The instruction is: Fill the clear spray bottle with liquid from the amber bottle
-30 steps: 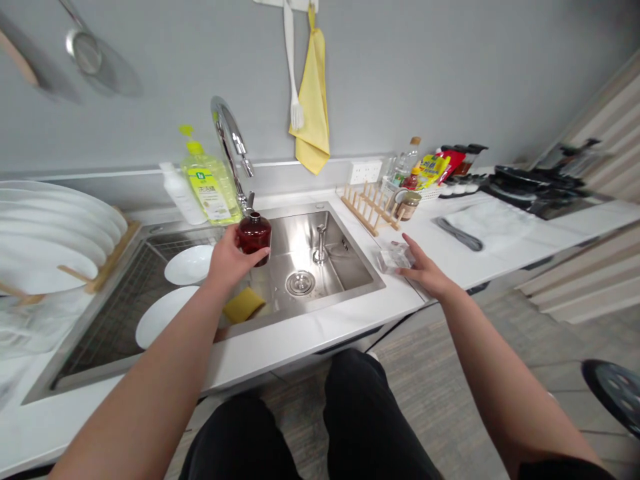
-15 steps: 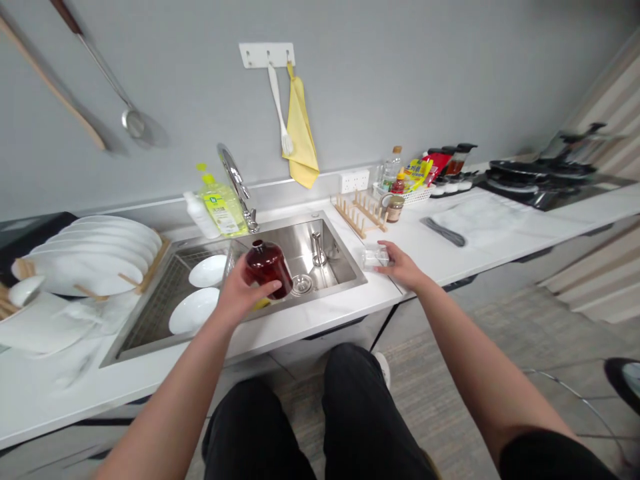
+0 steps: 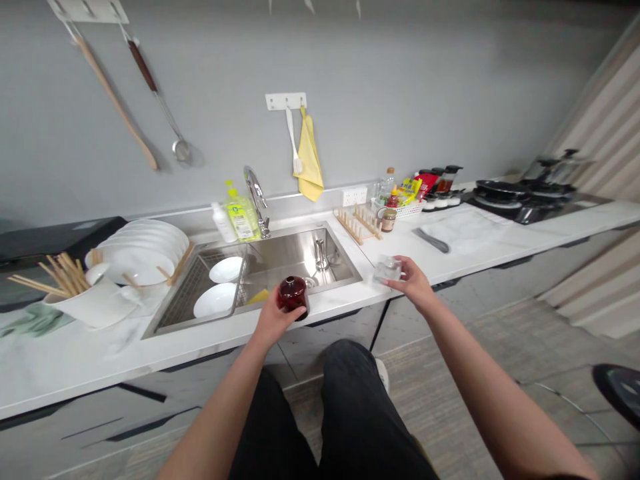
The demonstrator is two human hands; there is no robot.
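My left hand (image 3: 278, 315) is closed around a dark red glass bottle (image 3: 293, 293) with a short open neck. It holds the bottle upright at the front rim of the steel sink (image 3: 270, 250). Off to the right, my right hand (image 3: 411, 280) grips a small clear glass (image 3: 387, 268) over the white counter. Whether the glass touches the counter I cannot tell. A yellow sponge-like piece (image 3: 258, 297) lies in the sink behind my left hand. Two white bowls (image 3: 215, 300) sit in the wire rack at the sink's left side.
Plates (image 3: 145, 247) stand in a rack at left, beside a white holder (image 3: 95, 307) of chopsticks. Soap bottles (image 3: 243, 217) and the faucet (image 3: 257, 197) are behind the sink. A wooden rack (image 3: 357, 223), a jar (image 3: 389, 220) and a condiment basket (image 3: 410, 210) stand to the right.
My left hand has brought the red bottle from over the sink toward me and right, to the front rim. The glass in my right hand is slightly nearer me. The view has shifted.
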